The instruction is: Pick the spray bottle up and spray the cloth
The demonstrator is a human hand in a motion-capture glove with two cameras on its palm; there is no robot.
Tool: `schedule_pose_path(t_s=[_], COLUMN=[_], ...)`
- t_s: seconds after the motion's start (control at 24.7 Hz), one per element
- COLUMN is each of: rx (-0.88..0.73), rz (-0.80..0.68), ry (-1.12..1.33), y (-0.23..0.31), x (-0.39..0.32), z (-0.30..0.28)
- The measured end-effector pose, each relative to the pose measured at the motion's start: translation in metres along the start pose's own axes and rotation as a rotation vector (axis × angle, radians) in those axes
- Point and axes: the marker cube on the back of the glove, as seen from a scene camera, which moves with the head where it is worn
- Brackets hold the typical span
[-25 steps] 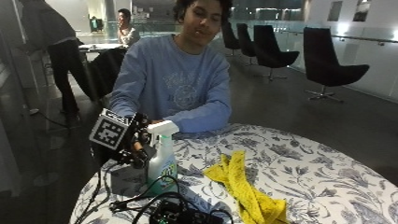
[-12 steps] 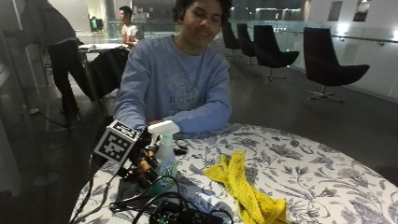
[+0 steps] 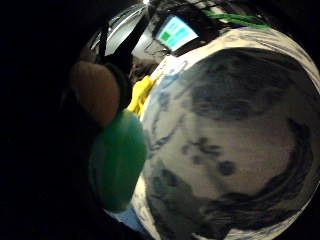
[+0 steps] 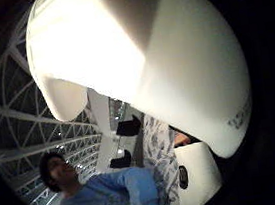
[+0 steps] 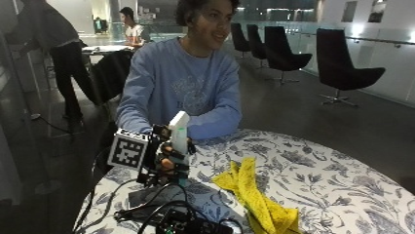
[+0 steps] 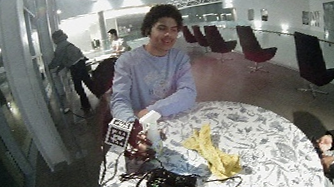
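In the outside view the spray bottle (image 5: 178, 141), with a white head and a green body, stands upright near the table's left edge. My gloved right hand (image 5: 163, 160) grips it below the head, fingers curled round its neck. The yellow cloth (image 5: 254, 194) lies crumpled on the flowered tablecloth (image 5: 324, 175), a short way to the right of the bottle. The wide outside view shows the same bottle (image 6: 152, 128), hand (image 6: 135, 141) and cloth (image 6: 211, 150). The green body (image 3: 117, 160) sits close to the palm, with a fingertip (image 3: 95, 92) on it. The white head (image 4: 137, 57) fills the thumb side palm view.
A black device with tangled cables (image 5: 181, 222) sits on the table's near edge, just in front of the bottle. The person's other arm (image 5: 214, 124) rests on the table behind it. Black chairs (image 5: 347, 73) stand far behind.
My hand has come down and in against the bottle, and its fingers have curled round the neck. The bottle's head has turned, showing narrower. The cloth has not moved.
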Motion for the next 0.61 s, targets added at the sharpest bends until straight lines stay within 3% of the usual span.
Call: schedule_pose_path(t_s=[0.28,0.61], rx=[-0.313,-0.653], rz=[0.011,0.181], ry=[-0.169,-0.204], y=[-0.007,-0.019], x=[-0.041,-0.060], z=[0.013,0.047])
